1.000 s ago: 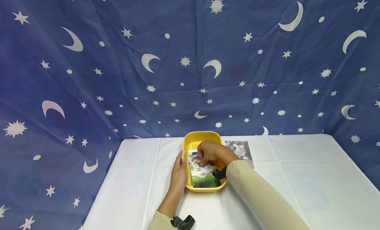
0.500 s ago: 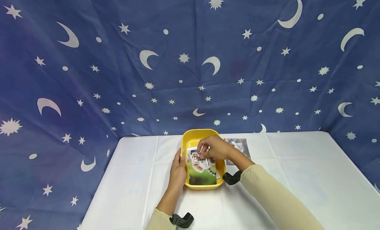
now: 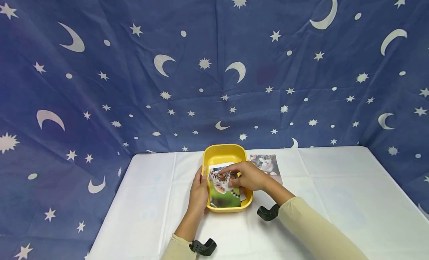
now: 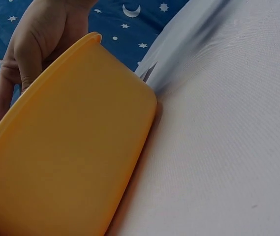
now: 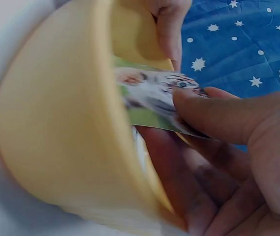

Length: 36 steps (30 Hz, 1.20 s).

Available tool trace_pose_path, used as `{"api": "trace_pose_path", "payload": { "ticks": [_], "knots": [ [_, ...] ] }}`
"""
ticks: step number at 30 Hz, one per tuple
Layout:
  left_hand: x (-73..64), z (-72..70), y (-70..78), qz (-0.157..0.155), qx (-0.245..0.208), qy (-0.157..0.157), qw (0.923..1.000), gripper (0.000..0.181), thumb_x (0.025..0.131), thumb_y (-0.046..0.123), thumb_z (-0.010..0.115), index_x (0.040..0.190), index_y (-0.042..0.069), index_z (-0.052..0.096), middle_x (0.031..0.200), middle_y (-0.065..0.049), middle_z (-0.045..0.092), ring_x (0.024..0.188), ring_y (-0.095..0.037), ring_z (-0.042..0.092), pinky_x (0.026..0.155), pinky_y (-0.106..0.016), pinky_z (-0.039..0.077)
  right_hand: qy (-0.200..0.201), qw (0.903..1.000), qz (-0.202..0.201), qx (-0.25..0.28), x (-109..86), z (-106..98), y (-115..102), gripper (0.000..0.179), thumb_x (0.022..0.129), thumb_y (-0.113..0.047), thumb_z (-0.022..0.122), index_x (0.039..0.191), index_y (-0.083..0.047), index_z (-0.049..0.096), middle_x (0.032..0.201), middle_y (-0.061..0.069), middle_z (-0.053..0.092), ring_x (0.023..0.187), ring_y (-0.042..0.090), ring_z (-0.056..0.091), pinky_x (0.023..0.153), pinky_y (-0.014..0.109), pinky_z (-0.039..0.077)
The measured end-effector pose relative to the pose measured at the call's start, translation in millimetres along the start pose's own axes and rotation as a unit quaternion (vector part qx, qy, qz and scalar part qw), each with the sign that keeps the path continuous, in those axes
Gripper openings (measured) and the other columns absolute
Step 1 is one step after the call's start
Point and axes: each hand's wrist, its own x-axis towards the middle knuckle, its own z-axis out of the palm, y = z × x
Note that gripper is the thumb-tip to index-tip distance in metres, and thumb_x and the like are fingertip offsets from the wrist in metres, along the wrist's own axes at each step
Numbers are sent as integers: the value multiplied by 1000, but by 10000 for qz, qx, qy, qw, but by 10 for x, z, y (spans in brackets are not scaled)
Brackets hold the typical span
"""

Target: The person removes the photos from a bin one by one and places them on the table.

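A yellow plastic tub (image 3: 214, 149) stands on the white table with photo cards inside. My left hand (image 3: 198, 193) grips its left side, thumb over the rim; in the right wrist view the left hand (image 5: 171, 27) shows at the top edge. The topmost card, a photo of a tiger cub on green (image 3: 223, 200), lies over other cards with a white edge (image 3: 219, 165) showing. My right hand (image 3: 249, 175) reaches in from the right and pinches the tiger photo (image 5: 152, 96), thumb on its face and fingers beneath. The left wrist view shows the tub's outer wall (image 4: 71, 147).
Right of the tub, a photo card of a grey-and-white cat (image 3: 275, 167) lies on the white cloth (image 3: 318, 193), partly behind my right forearm. A blue curtain with moons and stars (image 3: 187, 85) hangs at the back and sides. Black wristbands (image 3: 202, 248) sit on both wrists.
My right hand has drawn back to the right, with its wrist now outside the tub and its fingers more spread. The tiger photo lies straighter. My left hand keeps its grip.
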Motion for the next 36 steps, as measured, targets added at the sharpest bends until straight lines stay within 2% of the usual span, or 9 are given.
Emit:
{"api": "trace_pose_path", "payload": {
  "ticks": [3,7,9,12,16,19,25,31,36],
  "knots": [
    [3,10,-5,-4,-18,6,10000,52,111,26,37,162,17,30,168,-17,26,156,-41,19,127,-62,13,153,9998,-58,67,-35,-3,34,40,91,-8,76,128,-22,73,82,2,66,54,25,65,52,32,58],
    [7,38,-14,3,-67,3,10000,52,111,25,37,162,17,30,168,-16,26,156,-41,18,127,-61,13,767,9964,45,355,-92,-86,72,39,91,-8,76,127,-21,71,92,5,69,58,19,62,54,32,58],
    [14,56,-17,7,-74,16,10000,52,111,25,37,162,17,31,168,-16,26,156,-40,18,127,-60,13,1059,9911,162,786,-136,-164,96,38,91,-7,76,127,-19,69,100,9,71,63,19,64,56,33,60],
    [24,78,-20,11,-101,53,9999,51,111,24,38,161,18,32,168,-15,27,156,-39,19,128,-59,13,1419,9779,279,1510,-229,-309,138,38,91,-9,77,127,-18,66,108,15,72,72,22,70,61,38,63],
    [22,85,-18,-52,-62,73,9999,52,111,25,38,161,20,32,167,-16,28,156,-40,20,127,-59,14,1775,9675,448,1746,-414,-508,218,39,92,-18,77,130,-20,67,115,13,71,81,19,73,65,40,64],
    [9,72,-14,-147,2,77,9999,52,111,27,38,162,22,31,168,-16,27,156,-40,20,127,-59,14,1851,9678,683,1564,-571,-623,304,41,94,-23,76,134,-22,66,120,11,67,80,17,69,64,38,62],
    [-6,33,-2,-208,69,110,9997,52,111,29,38,162,23,31,168,-14,26,156,-40,18,127,-60,13,1818,9646,1195,1489,-860,-707,528,43,94,-23,75,134,-14,60,125,19,63,81,21,70,66,39,63],
    [-2,18,1,-165,81,101,9998,52,111,29,37,162,22,30,169,-15,25,157,-40,17,127,-60,13,1774,9659,1521,1116,-1123,-646,750,42,93,-25,77,130,-12,63,114,18,62,72,18,62,60,38,59],
    [9,15,-5,-165,77,96,9998,52,111,30,36,162,23,30,169,-14,25,157,-40,16,127,-60,12,1674,9656,1697,1043,-1217,-535,843,43,90,-26,79,129,-13,64,112,14,63,63,17,60,54,35,56]
  ]
}}
